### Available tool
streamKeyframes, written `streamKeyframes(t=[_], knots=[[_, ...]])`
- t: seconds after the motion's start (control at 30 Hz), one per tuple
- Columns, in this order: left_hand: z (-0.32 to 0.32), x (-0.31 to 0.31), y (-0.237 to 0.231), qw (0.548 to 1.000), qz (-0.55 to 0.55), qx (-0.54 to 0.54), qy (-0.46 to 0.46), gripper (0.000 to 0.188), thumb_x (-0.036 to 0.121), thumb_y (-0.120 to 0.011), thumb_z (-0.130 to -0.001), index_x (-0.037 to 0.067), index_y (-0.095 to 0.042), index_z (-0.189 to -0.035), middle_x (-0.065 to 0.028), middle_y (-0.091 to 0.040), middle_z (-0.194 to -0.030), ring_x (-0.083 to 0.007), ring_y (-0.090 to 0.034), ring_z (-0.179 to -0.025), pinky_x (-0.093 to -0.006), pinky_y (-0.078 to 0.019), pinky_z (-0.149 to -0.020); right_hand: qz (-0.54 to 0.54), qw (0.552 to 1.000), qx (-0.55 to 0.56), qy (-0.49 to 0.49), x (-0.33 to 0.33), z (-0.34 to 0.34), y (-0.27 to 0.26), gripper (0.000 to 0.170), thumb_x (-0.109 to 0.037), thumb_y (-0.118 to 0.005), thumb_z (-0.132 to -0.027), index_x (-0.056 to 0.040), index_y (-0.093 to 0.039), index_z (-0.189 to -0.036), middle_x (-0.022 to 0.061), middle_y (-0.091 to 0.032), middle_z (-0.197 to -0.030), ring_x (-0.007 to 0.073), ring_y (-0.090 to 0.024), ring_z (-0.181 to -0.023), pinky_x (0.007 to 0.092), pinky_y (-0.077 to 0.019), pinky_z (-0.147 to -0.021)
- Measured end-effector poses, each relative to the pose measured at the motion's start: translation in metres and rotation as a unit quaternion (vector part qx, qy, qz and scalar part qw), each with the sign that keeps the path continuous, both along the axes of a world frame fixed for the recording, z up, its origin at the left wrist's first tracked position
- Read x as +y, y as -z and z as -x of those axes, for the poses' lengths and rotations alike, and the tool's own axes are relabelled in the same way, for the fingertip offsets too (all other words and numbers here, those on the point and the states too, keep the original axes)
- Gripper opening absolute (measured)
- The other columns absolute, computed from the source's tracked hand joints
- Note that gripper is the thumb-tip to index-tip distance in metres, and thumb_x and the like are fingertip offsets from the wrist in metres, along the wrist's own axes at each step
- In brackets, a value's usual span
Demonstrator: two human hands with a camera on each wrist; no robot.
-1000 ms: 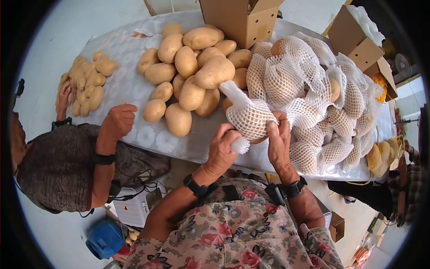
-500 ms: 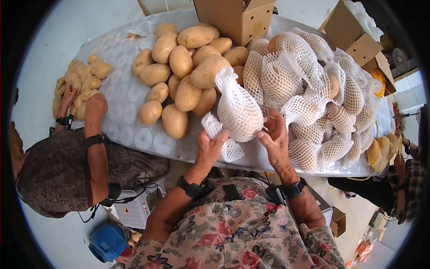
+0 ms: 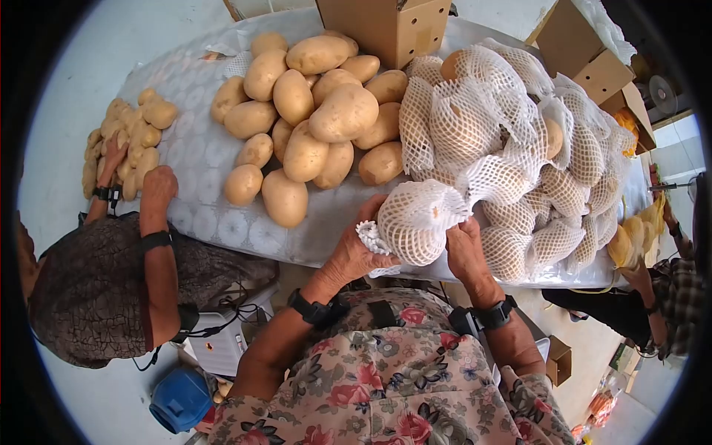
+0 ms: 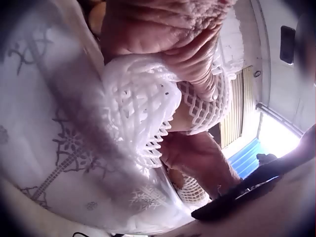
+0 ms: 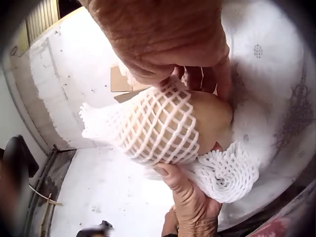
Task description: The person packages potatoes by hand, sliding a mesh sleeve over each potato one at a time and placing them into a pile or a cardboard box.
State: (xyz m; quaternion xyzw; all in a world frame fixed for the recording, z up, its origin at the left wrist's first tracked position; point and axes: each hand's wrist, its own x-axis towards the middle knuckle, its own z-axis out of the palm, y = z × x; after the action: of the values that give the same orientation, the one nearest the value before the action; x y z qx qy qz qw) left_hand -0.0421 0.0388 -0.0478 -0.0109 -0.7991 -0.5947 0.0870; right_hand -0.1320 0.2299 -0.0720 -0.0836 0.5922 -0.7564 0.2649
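A potato in a white foam net sleeve [image 3: 415,222] is between my two hands at the table's near edge. My left hand [image 3: 356,248] grips it from the left, thumb along the underside. A bunched spare foam net [image 5: 224,173] is tucked in that hand below the potato. My right hand [image 3: 466,252] pinches the sleeve at its right end, fingers curled. One end of the potato [image 5: 212,116] shows bare past the mesh in the right wrist view. In the left wrist view, the left palm [image 4: 158,34] covers much of the potato.
Bare potatoes [image 3: 293,96] are heaped left of centre, netted potatoes [image 3: 512,178] on the right. Cardboard boxes [image 3: 382,33] stand at the back. At left, another person's hands [image 3: 158,185] are by a smaller potato pile [image 3: 141,122]. Someone at right handles a yellow net bag [image 3: 630,241].
The netted potato has turned, its loose sleeve end swinging from upper left to the right, where my right hand now pinches it. The left hand has moved up around the potato.
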Motion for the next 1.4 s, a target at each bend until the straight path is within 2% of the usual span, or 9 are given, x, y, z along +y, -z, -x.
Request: streamKeyframes(t=[0.3,0.5,0.53,0.73,0.83,0.9,1.0,1.13,1.4], knots=[[0.007,-0.006,0.018,1.000,-0.001,0.000,0.011,0.082,0.039,-0.078,-0.070,0.002,-0.036,-0.130,-0.0135,-0.049,-0.125,-0.0245,-0.050,-0.114,-0.0335,-0.0408,-0.096,-0.154,0.982,0.099,0.047,-0.010,0.010,0.023,0.025,-0.017,-0.050,-0.095,0.0069,-0.057,-0.095,0.0021,-0.059,-0.071,0.0053,-0.048,-0.066,0.0259,-0.0436,-0.057],[0.004,-0.009,-0.002,0.995,-0.099,0.005,0.003,0.087,0.041,-0.080,-0.067,0.003,-0.036,-0.132,-0.0116,-0.050,-0.123,-0.0223,-0.051,-0.112,-0.0330,-0.0413,-0.095,-0.357,0.899,0.249,-0.038,-0.002,0.009,0.011,0.021,-0.005,-0.051,-0.088,0.0034,-0.052,-0.107,0.0174,-0.062,-0.073,0.0271,-0.061,-0.064,0.0348,-0.0467,-0.060],[0.006,-0.008,-0.008,0.994,-0.108,0.036,0.003,0.088,0.041,-0.080,-0.066,0.003,-0.036,-0.132,-0.0113,-0.050,-0.123,-0.0215,-0.051,-0.112,-0.0329,-0.0413,-0.095,-0.240,0.941,0.235,0.022,-0.007,0.006,0.030,0.023,-0.002,-0.051,-0.086,0.0003,-0.051,-0.109,0.0223,-0.061,-0.076,0.0375,-0.060,-0.067,0.0390,-0.0471,-0.062],[0.008,-0.007,-0.010,0.997,-0.047,-0.018,0.055,0.096,0.046,-0.082,-0.062,0.002,-0.033,-0.132,-0.0093,-0.050,-0.120,-0.0178,-0.050,-0.110,-0.0319,-0.0411,-0.094,-0.420,0.821,0.386,0.010,-0.009,0.001,-0.007,0.028,-0.001,-0.055,-0.084,-0.0015,-0.052,-0.111,0.0214,-0.062,-0.085,0.0333,-0.061,-0.075,0.0373,-0.0484,-0.069],[0.005,-0.010,0.001,0.991,-0.125,-0.026,0.033,0.097,0.047,-0.081,-0.063,0.003,-0.032,-0.133,-0.0091,-0.052,-0.119,-0.0170,-0.051,-0.110,-0.0310,-0.0412,-0.095,-0.275,0.865,0.417,0.048,-0.010,-0.004,-0.013,0.030,-0.005,-0.054,-0.084,-0.0013,-0.052,-0.114,0.0171,-0.063,-0.085,0.0291,-0.062,-0.077,0.0355,-0.0492,-0.070],[0.002,-0.012,0.008,0.993,-0.117,-0.032,0.015,0.098,0.048,-0.081,-0.062,0.003,-0.031,-0.134,-0.0094,-0.053,-0.120,-0.0170,-0.052,-0.109,-0.0308,-0.0416,-0.095,-0.194,0.947,0.251,-0.049,0.000,-0.003,-0.033,0.037,-0.006,-0.056,-0.082,-0.0005,-0.051,-0.118,0.0150,-0.062,-0.101,0.0268,-0.059,-0.096,0.0358,-0.0450,-0.086],[-0.002,-0.012,0.014,0.999,-0.029,-0.022,-0.006,0.099,0.047,-0.081,-0.062,0.003,-0.030,-0.135,-0.0126,-0.054,-0.121,-0.0214,-0.055,-0.109,-0.0328,-0.0441,-0.093,-0.151,0.952,0.190,-0.188,0.017,0.003,-0.068,0.060,-0.013,-0.067,-0.077,0.0009,-0.042,-0.130,0.0175,-0.052,-0.120,0.0264,-0.047,-0.117,0.0360,-0.0329,-0.102],[0.001,-0.006,0.017,0.999,0.031,-0.028,-0.017,0.078,0.036,-0.080,-0.065,0.002,-0.042,-0.125,-0.0141,-0.056,-0.117,-0.0251,-0.056,-0.107,-0.0348,-0.0450,-0.090,-0.114,0.966,0.196,-0.124,-0.012,-0.013,-0.058,0.095,-0.039,-0.079,-0.066,0.0000,-0.030,-0.136,0.0183,-0.050,-0.125,0.0262,-0.045,-0.120,0.0361,-0.0337,-0.102],[0.006,-0.009,0.025,0.997,0.057,-0.018,-0.051,0.076,0.012,-0.076,-0.066,0.006,-0.035,-0.130,-0.0176,-0.055,-0.118,-0.0315,-0.056,-0.108,-0.0374,-0.0468,-0.089,-0.201,0.945,0.217,-0.137,-0.007,-0.003,-0.045,0.106,-0.044,-0.084,-0.059,0.0031,-0.029,-0.136,0.0174,-0.045,-0.131,0.0260,-0.043,-0.122,0.0374,-0.0343,-0.103]])
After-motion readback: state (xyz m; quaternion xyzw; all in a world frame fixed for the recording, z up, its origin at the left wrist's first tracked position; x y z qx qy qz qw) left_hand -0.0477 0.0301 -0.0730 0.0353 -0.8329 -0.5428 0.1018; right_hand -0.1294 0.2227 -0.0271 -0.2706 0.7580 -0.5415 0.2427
